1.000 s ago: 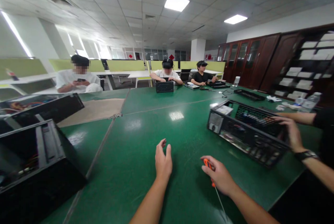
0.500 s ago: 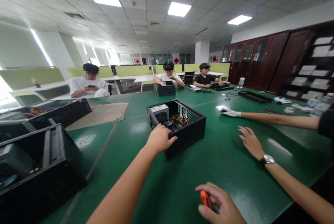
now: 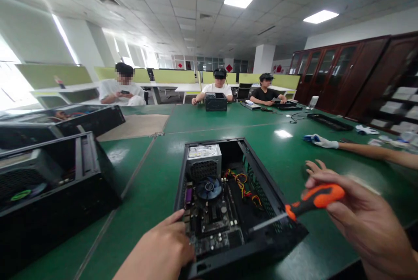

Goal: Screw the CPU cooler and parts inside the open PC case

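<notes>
Head view: the open computer case [image 3: 248, 257] now sits close below the camera, where half a second ago it stood farther out on the green desk [image 3: 153, 184], so its inside has come within reach of the tool. The left hand [image 3: 163, 249] lies on the case's near-left corner; whether it grips the rim or merely rests there cannot be told. The right hand [image 3: 362, 223], earlier low and nearer the camera, is now raised right of the case. It is closed around the orange handle of a screwdriver [image 3: 313, 199], whose shaft slants over the right wall. The case holds a power supply [image 3: 204, 158] at the far-left corner, a fan [image 3: 209, 187] just nearer, coloured wires [image 3: 243, 182] right of the fan and a circuit board [image 3: 212, 227] nearest. A co-worker's hand [image 3: 314, 167] rests right of the case.
</notes>
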Action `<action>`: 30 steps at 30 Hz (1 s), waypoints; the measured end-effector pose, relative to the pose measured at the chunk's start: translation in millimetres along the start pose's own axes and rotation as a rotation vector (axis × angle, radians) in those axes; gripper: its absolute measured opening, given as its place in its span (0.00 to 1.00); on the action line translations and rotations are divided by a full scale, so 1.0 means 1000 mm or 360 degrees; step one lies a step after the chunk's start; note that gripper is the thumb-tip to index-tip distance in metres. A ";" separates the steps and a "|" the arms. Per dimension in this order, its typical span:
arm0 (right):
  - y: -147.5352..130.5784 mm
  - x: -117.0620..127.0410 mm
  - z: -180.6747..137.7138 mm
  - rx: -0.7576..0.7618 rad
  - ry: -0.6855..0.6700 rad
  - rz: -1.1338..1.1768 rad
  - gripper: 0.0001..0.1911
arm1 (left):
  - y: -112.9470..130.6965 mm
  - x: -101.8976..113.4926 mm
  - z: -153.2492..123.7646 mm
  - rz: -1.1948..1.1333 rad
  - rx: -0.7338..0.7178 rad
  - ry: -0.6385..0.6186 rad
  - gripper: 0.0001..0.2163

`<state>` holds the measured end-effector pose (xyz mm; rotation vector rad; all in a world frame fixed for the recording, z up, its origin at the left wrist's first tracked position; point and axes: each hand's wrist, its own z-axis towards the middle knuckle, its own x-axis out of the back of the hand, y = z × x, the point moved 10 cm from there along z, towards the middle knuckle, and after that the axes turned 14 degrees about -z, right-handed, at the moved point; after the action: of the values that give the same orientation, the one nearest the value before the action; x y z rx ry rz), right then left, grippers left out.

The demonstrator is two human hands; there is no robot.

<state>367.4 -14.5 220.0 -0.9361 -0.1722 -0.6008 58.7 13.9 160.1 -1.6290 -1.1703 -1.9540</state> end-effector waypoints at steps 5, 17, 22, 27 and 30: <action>-0.034 -0.093 0.045 0.0402 -0.0610 -0.0653 0.16 | 0.013 0.000 -0.030 -0.0187 -0.0427 0.0145 0.20; -0.025 -0.164 0.072 0.0579 -0.0801 -0.0708 0.17 | 0.033 0.012 -0.031 -0.0146 -0.0544 0.0336 0.21; -0.017 -0.167 0.073 0.0549 -0.0825 -0.0693 0.17 | 0.031 0.010 -0.028 -0.0103 -0.0609 0.0328 0.22; -0.015 -0.164 0.072 0.0538 -0.0821 -0.0718 0.17 | 0.032 0.007 -0.027 -0.0097 -0.0638 0.0288 0.18; -0.016 -0.161 0.072 0.0529 -0.0794 -0.0720 0.17 | 0.030 0.006 -0.028 -0.0110 -0.0622 0.0297 0.19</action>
<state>233.7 101.8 211.4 -0.7076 -0.9226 -0.7152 59.5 -24.3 176.8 -1.5494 -0.8203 -2.4382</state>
